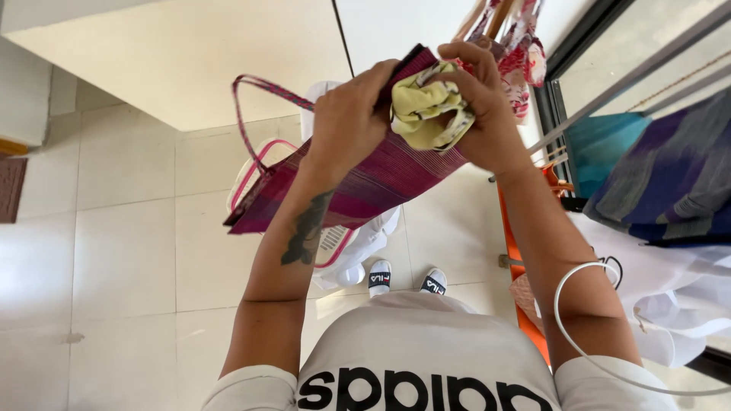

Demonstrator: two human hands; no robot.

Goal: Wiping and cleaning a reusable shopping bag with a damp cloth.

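Note:
Both my hands are raised in front of me. My left hand grips the rim of a magenta striped woven bag with pink handles, holding it tilted. A crumpled pale yellow cloth sits at the bag's mouth, and my right hand is closed around it. The bag's far end hangs down to the left.
A white laundry basket with pink trim stands on the tiled floor below the bag. Clothes hang on a drying rack at the right, with an orange frame beside my right arm. A white cable loops near my right elbow.

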